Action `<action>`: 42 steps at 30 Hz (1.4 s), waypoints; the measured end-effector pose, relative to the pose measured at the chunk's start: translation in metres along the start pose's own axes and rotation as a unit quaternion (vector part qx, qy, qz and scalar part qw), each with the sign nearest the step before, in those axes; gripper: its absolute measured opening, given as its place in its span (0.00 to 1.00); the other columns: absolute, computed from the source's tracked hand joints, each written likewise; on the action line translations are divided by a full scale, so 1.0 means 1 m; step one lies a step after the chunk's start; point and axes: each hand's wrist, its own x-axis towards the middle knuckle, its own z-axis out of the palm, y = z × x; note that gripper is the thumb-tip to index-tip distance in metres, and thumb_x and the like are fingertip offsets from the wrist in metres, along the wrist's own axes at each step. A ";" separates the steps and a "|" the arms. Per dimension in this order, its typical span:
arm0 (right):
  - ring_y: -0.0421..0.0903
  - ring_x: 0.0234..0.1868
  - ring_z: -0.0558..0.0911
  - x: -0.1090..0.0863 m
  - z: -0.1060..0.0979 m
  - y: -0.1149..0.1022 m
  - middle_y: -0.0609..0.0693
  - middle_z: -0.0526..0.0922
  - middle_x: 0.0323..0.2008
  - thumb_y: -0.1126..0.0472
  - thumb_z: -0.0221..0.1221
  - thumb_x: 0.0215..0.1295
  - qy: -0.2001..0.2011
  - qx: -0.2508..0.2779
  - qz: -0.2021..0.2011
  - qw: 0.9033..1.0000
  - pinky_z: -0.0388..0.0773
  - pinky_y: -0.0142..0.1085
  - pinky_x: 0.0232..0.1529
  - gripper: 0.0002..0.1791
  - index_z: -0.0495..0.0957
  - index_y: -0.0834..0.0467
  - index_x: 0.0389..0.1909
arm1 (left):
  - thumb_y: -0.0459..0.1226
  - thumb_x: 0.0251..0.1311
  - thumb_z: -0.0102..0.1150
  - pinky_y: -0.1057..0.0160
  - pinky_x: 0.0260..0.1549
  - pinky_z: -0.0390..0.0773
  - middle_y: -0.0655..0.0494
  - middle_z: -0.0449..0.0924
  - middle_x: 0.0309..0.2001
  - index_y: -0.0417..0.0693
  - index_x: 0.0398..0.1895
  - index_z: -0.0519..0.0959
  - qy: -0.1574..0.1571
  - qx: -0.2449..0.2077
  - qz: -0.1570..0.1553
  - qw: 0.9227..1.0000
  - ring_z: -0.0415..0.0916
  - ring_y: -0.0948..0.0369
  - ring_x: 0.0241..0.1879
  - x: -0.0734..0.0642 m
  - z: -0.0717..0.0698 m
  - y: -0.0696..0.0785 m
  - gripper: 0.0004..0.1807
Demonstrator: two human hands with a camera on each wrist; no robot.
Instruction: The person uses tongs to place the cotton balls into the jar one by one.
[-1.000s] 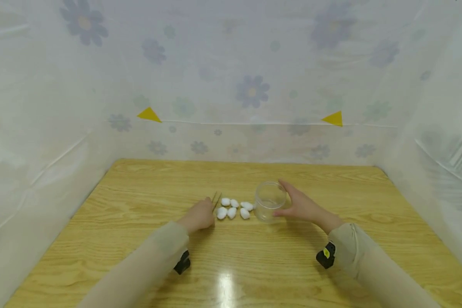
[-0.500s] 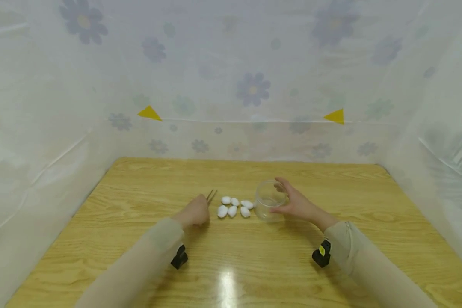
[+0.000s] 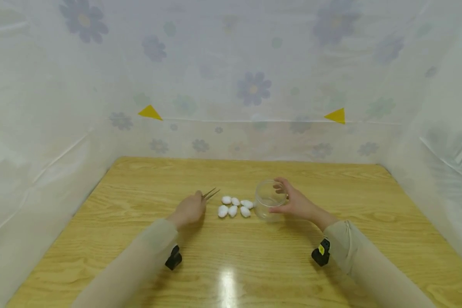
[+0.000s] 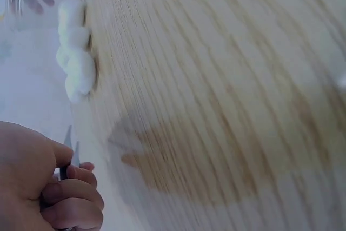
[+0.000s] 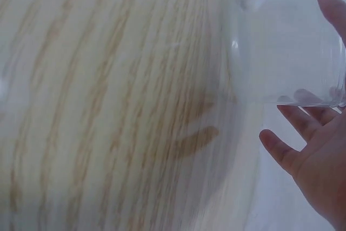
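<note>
My left hand holds a pair of metal tweezers left of the cotton balls. Their tips point right and away from me, slightly parted with nothing between them; in the left wrist view thumb and curled fingers grip the tweezers. Several white cotton balls lie in two short rows on the table. Just right of them stands a clear round jar, open at the top. My right hand holds the jar from its right side, thumb on the near side, fingers at the far rim.
The wood-grain table reaches back to a flower-printed sheet, which also hangs at both sides. Two yellow triangles are stuck on the back sheet. Small black devices sit at both wrists.
My left hand has drawn left, away from the cotton balls, and the tweezers have turned to point more to the right. My right hand's fingers have bent inward slightly over the jar's rim.
</note>
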 end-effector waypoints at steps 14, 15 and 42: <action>0.66 0.63 0.65 0.000 -0.002 -0.001 0.68 0.60 0.66 0.54 0.67 0.55 -0.014 0.010 0.000 1.000 0.62 0.62 0.57 0.50 0.45 0.61 0.70 | 0.41 0.71 0.43 0.65 0.20 0.59 0.54 0.69 0.23 0.43 0.47 0.73 -0.011 -0.092 0.068 0.993 0.58 0.62 0.18 0.010 -0.012 -0.029 0.13; 0.66 0.63 0.65 0.000 -0.002 -0.002 0.68 0.60 0.66 0.54 0.67 0.55 -0.014 0.011 0.000 1.000 0.63 0.61 0.57 0.50 0.45 0.61 0.70 | 0.41 0.71 0.44 0.65 0.21 0.60 0.55 0.69 0.23 0.44 0.47 0.73 -0.017 -0.096 0.076 0.992 0.58 0.62 0.19 0.010 -0.013 -0.031 0.12; 0.66 0.63 0.64 0.002 -0.002 0.005 0.68 0.60 0.65 0.56 0.68 0.54 -0.019 0.036 -0.008 0.999 0.62 0.61 0.58 0.50 0.46 0.63 0.69 | 0.45 0.67 0.51 0.55 0.43 0.75 0.56 0.81 0.43 0.53 0.47 0.79 -0.047 -0.049 0.115 0.991 0.77 0.59 0.42 0.018 -0.008 -0.045 0.12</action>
